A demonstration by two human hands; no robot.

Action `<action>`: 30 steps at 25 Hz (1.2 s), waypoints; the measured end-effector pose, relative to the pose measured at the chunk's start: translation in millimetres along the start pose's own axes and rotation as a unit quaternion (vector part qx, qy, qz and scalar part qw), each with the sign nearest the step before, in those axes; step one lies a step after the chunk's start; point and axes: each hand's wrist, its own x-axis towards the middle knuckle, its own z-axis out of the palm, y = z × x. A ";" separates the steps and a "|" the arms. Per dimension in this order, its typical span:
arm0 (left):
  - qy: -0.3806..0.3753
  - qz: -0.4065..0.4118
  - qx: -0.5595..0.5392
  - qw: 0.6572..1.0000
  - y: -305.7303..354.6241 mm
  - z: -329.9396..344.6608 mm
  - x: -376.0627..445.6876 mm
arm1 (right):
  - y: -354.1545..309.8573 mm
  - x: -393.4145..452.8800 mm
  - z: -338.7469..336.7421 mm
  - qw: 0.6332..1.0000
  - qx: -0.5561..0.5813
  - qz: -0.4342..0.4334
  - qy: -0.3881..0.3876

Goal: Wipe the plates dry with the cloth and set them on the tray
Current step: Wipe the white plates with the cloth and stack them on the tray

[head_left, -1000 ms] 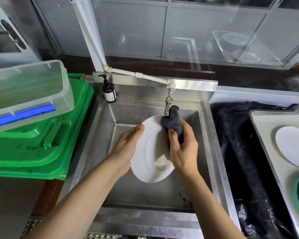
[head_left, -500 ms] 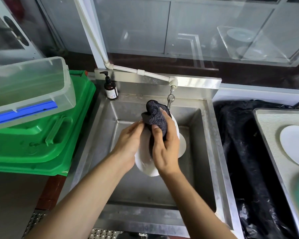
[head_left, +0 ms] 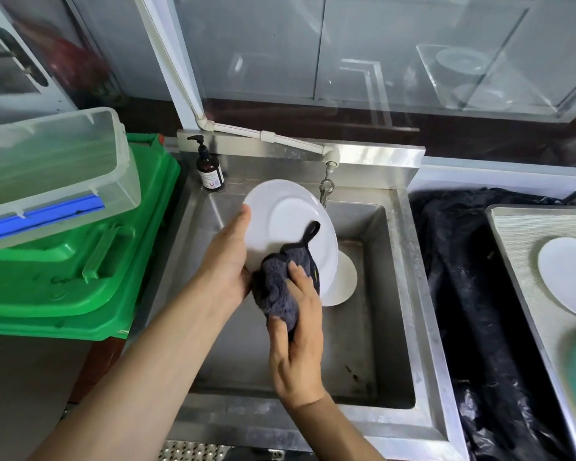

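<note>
White plate (head_left: 290, 221), round with a plain raised rim, held tilted over the sink (head_left: 393, 327) near its rear edge. Left hand (head_left: 228, 261) grips its left rim. Right hand (head_left: 296, 337) clasps a dark grey fleecy cloth (head_left: 276, 287) against the plate's lower edge. A second white plate (head_left: 345, 281) sits behind it in the basin.

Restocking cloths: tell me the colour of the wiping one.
Dark grey cloth, clearest in the head view.
</note>
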 end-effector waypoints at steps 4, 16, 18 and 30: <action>-0.035 0.053 -0.006 0.998 5.6 -4.7 5.4 | 2.3 16.4 -6.3 0.957 0.111 0.219 0.154; -0.016 0.085 0.003 0.996 -11.8 -2.1 4.3 | -4.7 55.8 -10.0 0.999 -0.019 0.029 -0.041; -0.026 0.082 0.006 0.996 -12.1 -7.9 5.3 | 3.8 60.5 -15.6 0.998 -0.041 0.015 -0.039; -0.030 0.085 0.040 0.995 -20.2 -18.1 4.3 | 6.1 73.6 -8.2 0.995 -0.046 0.088 0.030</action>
